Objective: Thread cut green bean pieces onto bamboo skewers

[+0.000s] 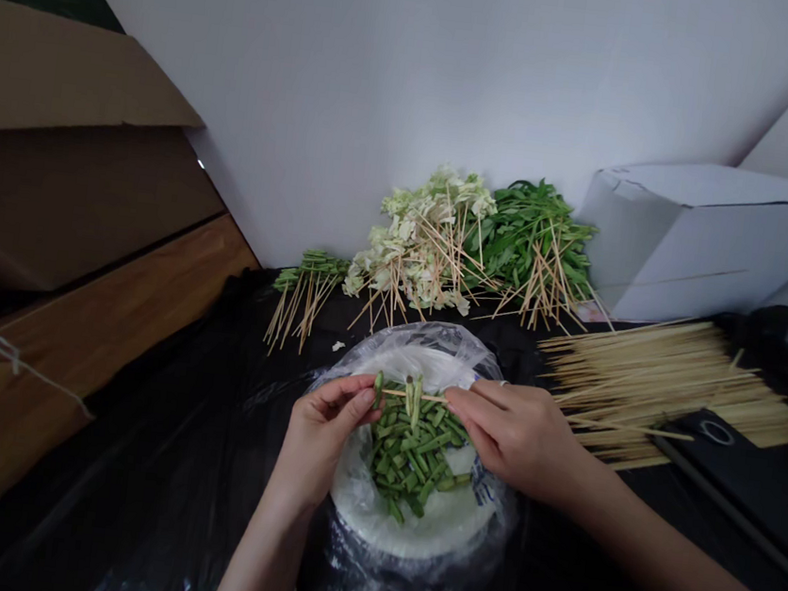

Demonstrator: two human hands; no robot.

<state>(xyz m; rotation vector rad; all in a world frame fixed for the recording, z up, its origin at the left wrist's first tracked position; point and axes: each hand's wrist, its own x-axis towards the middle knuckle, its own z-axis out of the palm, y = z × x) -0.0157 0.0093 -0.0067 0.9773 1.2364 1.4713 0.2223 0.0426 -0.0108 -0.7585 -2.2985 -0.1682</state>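
Over a plastic-lined white bowl (408, 546) of cut green bean pieces (410, 459), my left hand (338, 412) pinches a green bean piece (378, 389) at the left end of a wooden skewer (395, 392). My right hand (510, 432) grips the same skewer from the right, its fingertips closed round it. Two paler bean pieces (412, 400) sit crosswise on the skewer between my hands. Whether the point has entered the left piece is too small to tell.
Behind the bowl lie skewered beans (311, 272), skewered pale leaves (415, 236) and skewered green leaves (539, 236). Loose skewers (654, 382) and a black device (737, 467) are at right. A white box (728, 239) stands back right, a cardboard box (71, 192) at left.
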